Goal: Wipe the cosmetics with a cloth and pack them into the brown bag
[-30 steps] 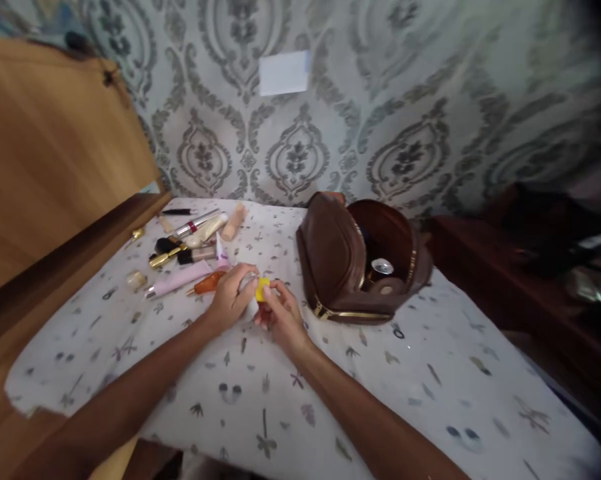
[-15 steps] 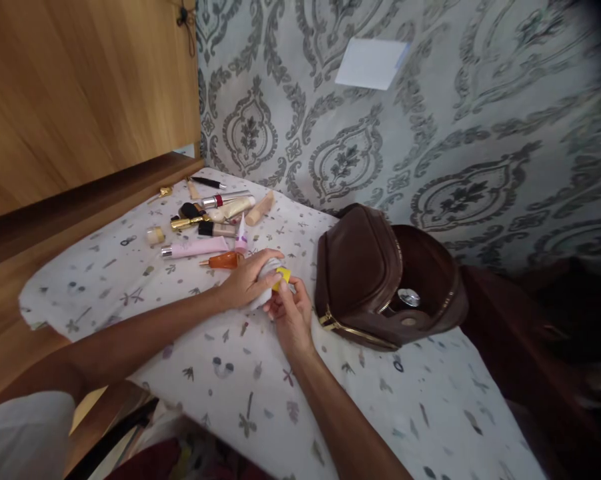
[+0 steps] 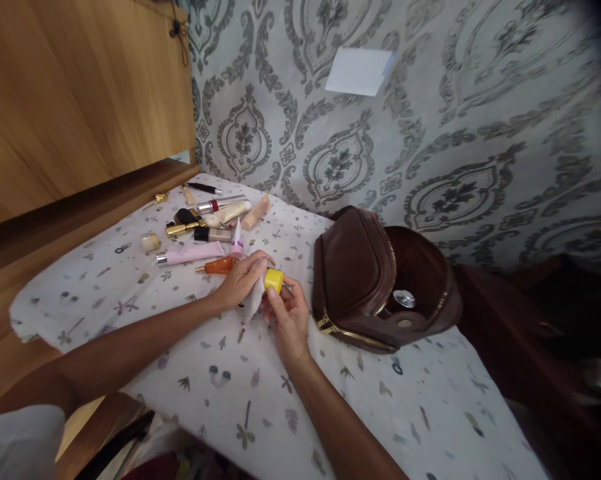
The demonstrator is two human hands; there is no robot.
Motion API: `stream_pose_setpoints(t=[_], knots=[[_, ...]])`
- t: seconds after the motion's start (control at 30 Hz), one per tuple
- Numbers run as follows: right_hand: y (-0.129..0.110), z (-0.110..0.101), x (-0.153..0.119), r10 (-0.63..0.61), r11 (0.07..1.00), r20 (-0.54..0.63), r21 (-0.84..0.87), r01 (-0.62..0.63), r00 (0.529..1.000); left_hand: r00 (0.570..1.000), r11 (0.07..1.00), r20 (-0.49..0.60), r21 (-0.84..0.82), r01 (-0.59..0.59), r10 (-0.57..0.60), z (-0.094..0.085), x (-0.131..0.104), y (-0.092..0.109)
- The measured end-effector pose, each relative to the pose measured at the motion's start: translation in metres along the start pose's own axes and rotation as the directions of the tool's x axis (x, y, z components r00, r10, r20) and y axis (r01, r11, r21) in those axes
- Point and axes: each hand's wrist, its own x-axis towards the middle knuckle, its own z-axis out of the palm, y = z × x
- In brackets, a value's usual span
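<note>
Right hand (image 3: 287, 320) pinches a small yellow thing (image 3: 273, 281) kinda mid-table (image 3: 430, 407), between near and far edges; left hand (image 3: 239, 283) clutches white cloth (image 3: 251, 303) right beside it. Brown bag (image 3: 350, 270) gapes by the far edge.

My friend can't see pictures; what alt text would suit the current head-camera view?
A person's left hand holds a pale cloth or tissue beside a small yellow object in the right hand, over a patterned tablecloth. Cosmetic tubes lie to the left; an open brown bag stands to the right.
</note>
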Motion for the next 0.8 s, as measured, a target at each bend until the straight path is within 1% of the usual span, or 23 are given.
stream_pose_setpoints(t=[0.17, 0.43, 0.5, 0.57, 0.63, 0.7, 0.73, 0.8], knots=[[0.001, -0.0008, 0.0006, 0.038, 0.996, 0.013, 0.082, -0.039, 0.999, 1.0, 0.999, 0.013, -0.027, 0.019, -0.018, 0.0005, -0.003, -0.003], [0.0042, -0.001, 0.0023, 0.037, 0.997, 0.044, 0.073, -0.04, 0.998, 0.999, 1.0, -0.03, 0.01, -0.013, 0.014, 0.0017, -0.0032, -0.0025], [0.0046, -0.0013, 0.0025, 0.039, 0.997, 0.029, 0.069, -0.041, 0.999, 0.997, 0.999, -0.073, 0.047, -0.023, 0.026, 0.0017, -0.0042, -0.0013], [0.0048, -0.0016, 0.0023, 0.048, 0.996, 0.003, 0.069, -0.048, 0.999, 0.992, 0.986, -0.09, 0.15, -0.074, 0.088, 0.0012, -0.0058, -0.0004], [0.0045, -0.0018, 0.0017, 0.065, 0.996, -0.012, 0.065, -0.064, 0.998, 0.982, 0.945, -0.026, 0.278, -0.172, 0.187, 0.0005, -0.0074, 0.0003], [0.0037, -0.0014, 0.0008, 0.081, 0.996, -0.002, 0.049, -0.081, 0.997, 0.97, 0.909, 0.052, 0.34, -0.241, 0.238, -0.0001, -0.0083, 0.0008], [0.0031, -0.001, 0.0003, 0.085, 0.996, 0.011, 0.038, -0.085, 0.996, 0.971, 0.91, 0.064, 0.342, -0.236, 0.228, -0.0003, -0.0083, 0.0008], [0.0015, 0.0001, -0.0006, 0.082, 0.996, 0.042, 0.024, -0.083, 0.996, 0.987, 0.945, 0.033, 0.285, -0.162, 0.159, -0.0002, -0.0074, 0.0004]])
